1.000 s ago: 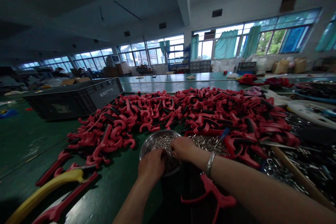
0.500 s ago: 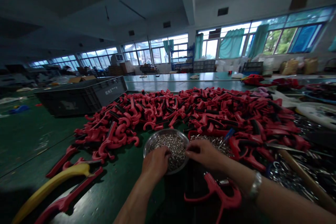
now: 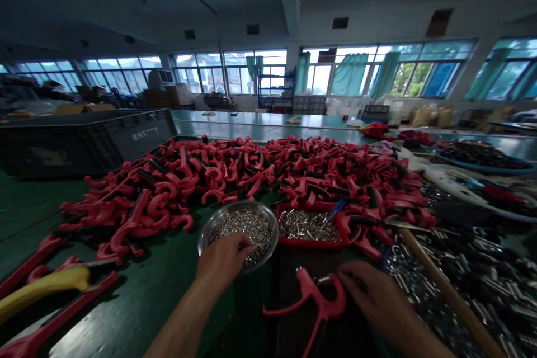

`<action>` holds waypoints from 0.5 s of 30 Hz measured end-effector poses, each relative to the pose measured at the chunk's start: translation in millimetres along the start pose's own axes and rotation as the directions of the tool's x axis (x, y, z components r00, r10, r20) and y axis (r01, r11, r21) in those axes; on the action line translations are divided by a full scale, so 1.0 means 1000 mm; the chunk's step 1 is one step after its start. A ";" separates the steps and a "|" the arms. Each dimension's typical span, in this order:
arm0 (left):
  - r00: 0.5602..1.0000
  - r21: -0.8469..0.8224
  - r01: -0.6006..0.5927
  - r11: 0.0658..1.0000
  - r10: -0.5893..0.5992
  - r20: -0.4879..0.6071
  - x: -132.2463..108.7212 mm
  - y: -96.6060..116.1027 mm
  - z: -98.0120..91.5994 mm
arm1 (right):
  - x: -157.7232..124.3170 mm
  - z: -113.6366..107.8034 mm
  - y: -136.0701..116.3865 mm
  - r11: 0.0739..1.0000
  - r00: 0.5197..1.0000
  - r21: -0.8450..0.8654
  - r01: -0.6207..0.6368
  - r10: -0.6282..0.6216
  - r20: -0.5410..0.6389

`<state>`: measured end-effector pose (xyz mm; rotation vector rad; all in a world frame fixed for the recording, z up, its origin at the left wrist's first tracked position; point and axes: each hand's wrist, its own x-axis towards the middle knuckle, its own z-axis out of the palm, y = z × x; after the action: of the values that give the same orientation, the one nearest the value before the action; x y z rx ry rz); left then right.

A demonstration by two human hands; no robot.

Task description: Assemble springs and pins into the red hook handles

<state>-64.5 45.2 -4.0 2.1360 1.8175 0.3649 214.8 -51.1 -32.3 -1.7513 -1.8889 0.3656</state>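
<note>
Many red handles [image 3: 251, 170] lie heaped on the tabletop [image 3: 138, 302], one sprung handle [image 3: 312, 293] sits apart just beside the open, empty right hand [image 3: 373, 293], and the curled left hand [image 3: 222, 260] rests in a steel bowl [image 3: 239, 203] of small metal parts [image 3: 243, 229], any grip hidden.

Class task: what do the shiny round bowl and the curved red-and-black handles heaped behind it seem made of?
The shiny round bowl looks like stainless steel: its rim gleams silver. The curved red-and-black handles look like moulded plastic or rubber, smooth and dull.
</note>
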 end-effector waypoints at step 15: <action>0.998 0.108 -0.063 0.992 0.060 0.036 0.000 0.003 -0.003 | 0.008 0.002 0.000 0.991 0.999 0.128 -0.037 0.033 0.040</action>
<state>-63.0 45.1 -0.2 2.2618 1.7956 0.2483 214.0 -42.9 -32.2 -1.7049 -1.8201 0.5255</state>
